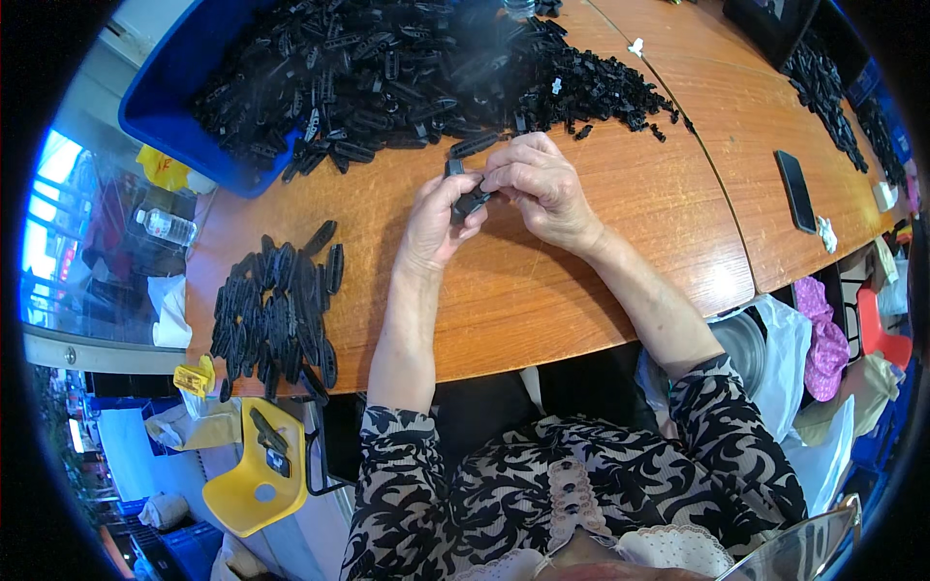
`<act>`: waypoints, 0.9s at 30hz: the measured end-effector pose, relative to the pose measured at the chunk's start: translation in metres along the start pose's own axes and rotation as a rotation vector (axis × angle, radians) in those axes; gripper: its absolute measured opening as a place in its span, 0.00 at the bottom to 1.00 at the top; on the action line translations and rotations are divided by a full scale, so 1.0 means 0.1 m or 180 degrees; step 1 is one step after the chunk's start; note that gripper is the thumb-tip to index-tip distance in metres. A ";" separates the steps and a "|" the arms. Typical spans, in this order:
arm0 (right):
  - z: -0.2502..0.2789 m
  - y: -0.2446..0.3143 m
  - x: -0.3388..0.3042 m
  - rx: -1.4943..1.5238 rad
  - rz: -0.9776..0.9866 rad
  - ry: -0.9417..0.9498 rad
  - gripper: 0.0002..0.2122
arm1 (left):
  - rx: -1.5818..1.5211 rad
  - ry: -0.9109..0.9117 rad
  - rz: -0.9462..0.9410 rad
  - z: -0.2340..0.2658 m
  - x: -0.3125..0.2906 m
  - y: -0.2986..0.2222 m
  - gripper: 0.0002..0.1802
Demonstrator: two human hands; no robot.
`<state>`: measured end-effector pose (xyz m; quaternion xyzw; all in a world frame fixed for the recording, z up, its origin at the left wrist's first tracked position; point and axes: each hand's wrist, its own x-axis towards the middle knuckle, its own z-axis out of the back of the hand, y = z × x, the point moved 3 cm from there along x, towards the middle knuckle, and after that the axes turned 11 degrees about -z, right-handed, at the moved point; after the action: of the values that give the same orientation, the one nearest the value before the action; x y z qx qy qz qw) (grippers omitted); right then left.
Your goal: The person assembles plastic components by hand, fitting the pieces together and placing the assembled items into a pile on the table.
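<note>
Over the wooden table (pixel 542 310), my left hand (pixel 436 221) is closed around a long black plastic part (pixel 467 201). My right hand (pixel 542 189) meets it from the right, thumb and fingers pinched together at the part's side. Whatever small piece those right fingertips may hold is hidden. Just beyond my hands lies a single black part (pixel 474 144), at the near edge of a large heap of similar black parts (pixel 387 73). A pile of much smaller black pieces (pixel 601 87) spreads to the right of that heap.
A blue bin (pixel 160 107) lies tipped at the far left, black parts spilling from it. Another pile of long black parts (pixel 276 310) covers the table's left end. A phone (pixel 795 191) rests on the right, past a table seam. A yellow chair (pixel 254 489) stands lower left.
</note>
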<state>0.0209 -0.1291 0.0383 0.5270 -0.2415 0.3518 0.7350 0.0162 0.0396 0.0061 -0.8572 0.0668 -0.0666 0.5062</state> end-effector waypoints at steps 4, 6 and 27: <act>0.01 0.02 -0.01 -0.0495 0.0231 -0.0031 0.10 | 0.0003 0.0053 0.0057 0.03 -0.02 0.00 0.12; 0.01 0.05 -0.01 -0.0738 0.0379 -0.0058 0.10 | -0.0051 0.0072 0.0118 0.03 -0.01 0.01 0.13; 0.60 -0.96 -0.13 -0.3120 -0.1614 -0.0028 0.13 | 0.1597 -0.1221 -0.1296 0.20 0.08 -0.02 0.16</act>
<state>0.0873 -0.2078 -0.0094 0.1661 -0.2455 0.0079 0.9550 0.0280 0.0561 -0.0011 -0.6991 -0.2195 -0.0183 0.6802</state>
